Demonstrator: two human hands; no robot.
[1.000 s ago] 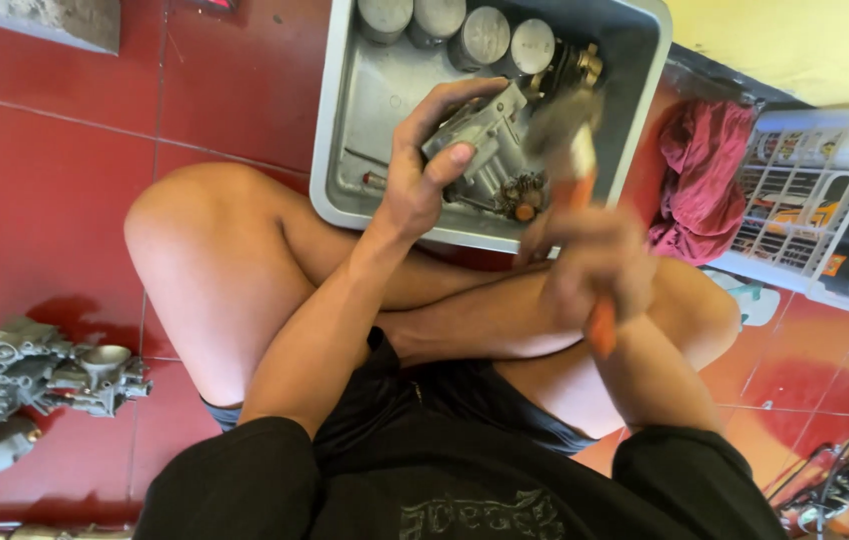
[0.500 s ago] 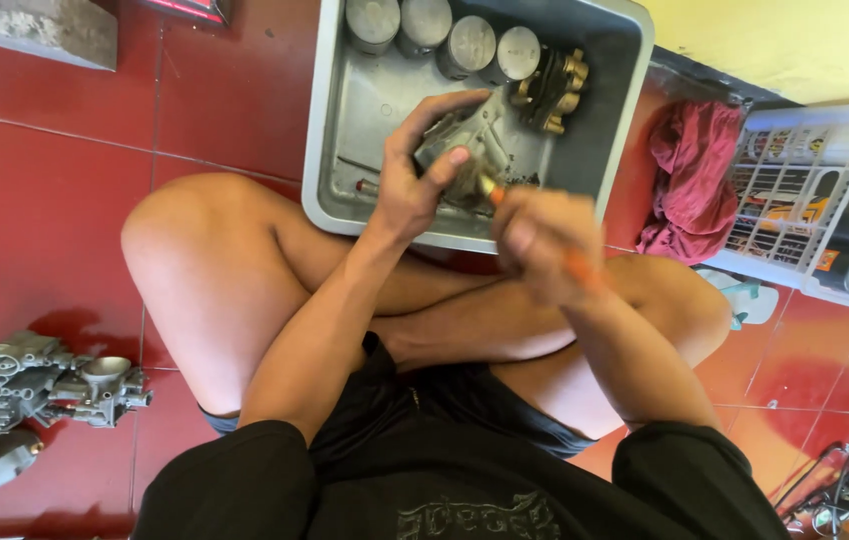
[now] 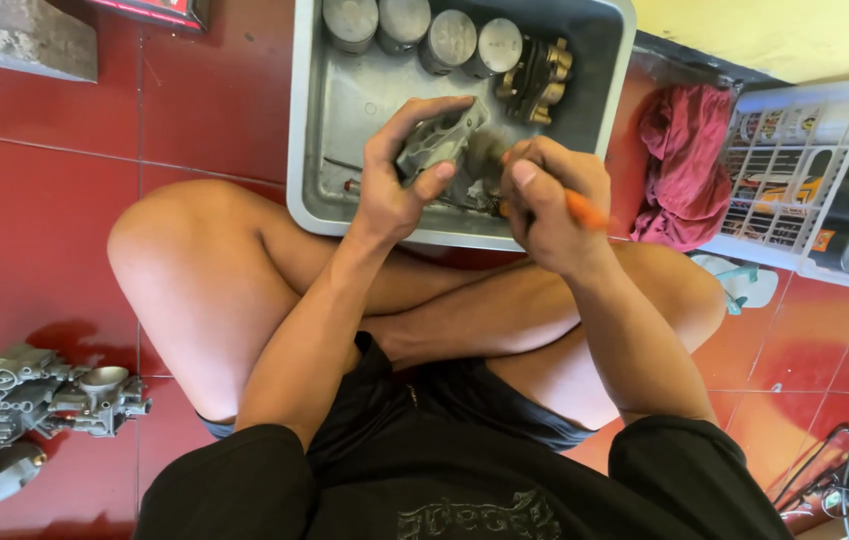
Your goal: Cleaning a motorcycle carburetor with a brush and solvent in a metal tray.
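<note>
Since the earlier frames the right hand [image 3: 550, 200] has dropped from a raised swing to sit tight against the part, and the orange-handled tool [image 3: 585, 210] has come down with it. Left hand [image 3: 405, 180] has kept its hold throughout.

Grey cast-metal part [image 3: 437, 145]: dull, greasy-looking, blocky with a flat face, held upper centre of frame over the grey tray [image 3: 310, 150]. Left hand wrapped around it, thumb on the near face, fingers curled over the top. Right hand closed in a fist on the tool handle; working end meets the part's right side but is motion-blurred.

Room: the hands are above the tray's near rim, with bare tray floor to the left of them. Four round pistons [image 3: 425, 30] line the tray's far wall, a brass-fitted piece [image 3: 537, 68] beside them. Knees flank the tray's near edge on both sides. Red rag [image 3: 685, 165] and white wire rack [image 3: 810, 165] of cans sit close on the right; carburettor assembly [image 3: 30, 405] lies lower left on the red tile floor [image 3: 35, 220], well apart.

Hidden: most of the part behind the fingers, tool tip type unreadable, rack cut off at the right edge of frame.
</note>
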